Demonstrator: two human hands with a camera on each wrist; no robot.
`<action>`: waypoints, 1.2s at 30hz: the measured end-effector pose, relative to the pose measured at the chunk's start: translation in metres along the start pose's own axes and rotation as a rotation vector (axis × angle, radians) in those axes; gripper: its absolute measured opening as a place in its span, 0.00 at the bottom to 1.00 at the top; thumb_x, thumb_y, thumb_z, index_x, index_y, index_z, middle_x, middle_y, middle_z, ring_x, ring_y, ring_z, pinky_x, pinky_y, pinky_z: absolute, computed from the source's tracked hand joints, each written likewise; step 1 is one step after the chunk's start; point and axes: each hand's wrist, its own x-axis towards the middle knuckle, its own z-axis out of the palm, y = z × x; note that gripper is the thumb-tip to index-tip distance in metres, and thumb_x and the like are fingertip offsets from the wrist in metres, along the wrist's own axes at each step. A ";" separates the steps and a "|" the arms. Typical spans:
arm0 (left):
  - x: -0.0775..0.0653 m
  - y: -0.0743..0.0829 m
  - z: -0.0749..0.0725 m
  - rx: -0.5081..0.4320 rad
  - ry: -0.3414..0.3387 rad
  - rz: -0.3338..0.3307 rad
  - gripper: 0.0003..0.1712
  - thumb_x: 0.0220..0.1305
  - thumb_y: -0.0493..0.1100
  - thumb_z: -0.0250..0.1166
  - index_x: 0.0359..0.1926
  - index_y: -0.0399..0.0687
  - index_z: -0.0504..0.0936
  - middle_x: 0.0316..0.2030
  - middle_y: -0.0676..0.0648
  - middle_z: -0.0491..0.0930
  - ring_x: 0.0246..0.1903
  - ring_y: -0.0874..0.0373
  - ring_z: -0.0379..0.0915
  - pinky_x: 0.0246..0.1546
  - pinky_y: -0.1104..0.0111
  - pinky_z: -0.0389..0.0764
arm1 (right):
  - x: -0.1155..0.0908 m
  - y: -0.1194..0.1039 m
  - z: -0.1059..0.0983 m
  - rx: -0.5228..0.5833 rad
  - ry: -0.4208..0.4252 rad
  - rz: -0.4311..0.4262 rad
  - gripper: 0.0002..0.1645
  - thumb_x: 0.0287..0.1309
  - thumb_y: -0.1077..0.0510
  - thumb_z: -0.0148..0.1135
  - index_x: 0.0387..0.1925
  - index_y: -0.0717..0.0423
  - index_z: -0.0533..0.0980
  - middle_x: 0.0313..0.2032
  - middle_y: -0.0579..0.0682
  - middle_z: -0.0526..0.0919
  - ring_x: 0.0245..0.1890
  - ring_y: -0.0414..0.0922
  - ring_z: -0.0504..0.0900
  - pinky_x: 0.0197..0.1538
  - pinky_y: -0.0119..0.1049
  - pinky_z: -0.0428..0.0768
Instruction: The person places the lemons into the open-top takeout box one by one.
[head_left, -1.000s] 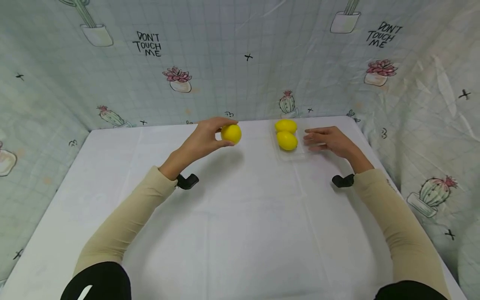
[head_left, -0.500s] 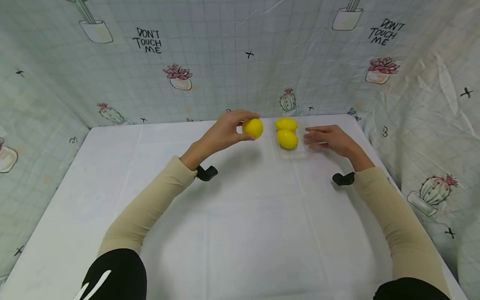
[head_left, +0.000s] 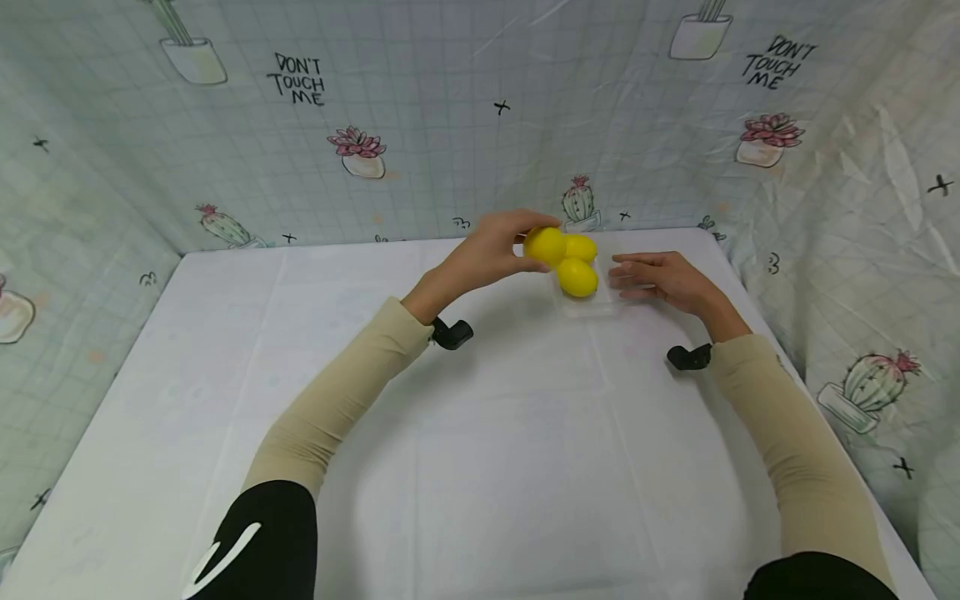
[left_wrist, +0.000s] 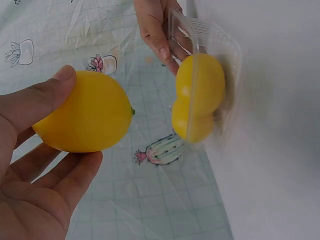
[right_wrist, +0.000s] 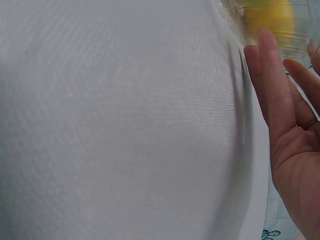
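My left hand (head_left: 491,252) holds a yellow lemon (left_wrist: 87,112) between thumb and fingers, raised just left of a clear plastic container (head_left: 590,309). Two more lemons lie inside that container, a nearer lemon (head_left: 577,277) and a farther lemon (head_left: 581,247). In the head view the held lemon overlaps the farther one; the left wrist view shows a gap between them. On the container's right side is my right hand (head_left: 663,282), its fingers extended. The right wrist view has those fingertips right at the clear wall (right_wrist: 295,47).
A white cloth covers the table (head_left: 480,450). Printed fabric (head_left: 435,125) with cactus drawings hangs behind the table's far edge and along both sides. Dark wrist mounts stick out below both hands.
My left hand has carried its lemon rightward across the table's far side, up to the container. The right hand and the two lemons in the container have stayed in place.
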 end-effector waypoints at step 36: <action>0.127 -0.011 0.053 0.095 -0.262 -0.231 0.32 0.60 0.41 0.76 0.65 0.50 0.80 0.64 0.53 0.78 0.61 0.59 0.70 0.62 0.76 0.72 | -0.001 0.005 -0.002 0.084 -0.033 -0.036 0.34 0.77 0.55 0.51 0.75 0.68 0.58 0.66 0.61 0.76 0.57 0.44 0.83 0.55 0.42 0.84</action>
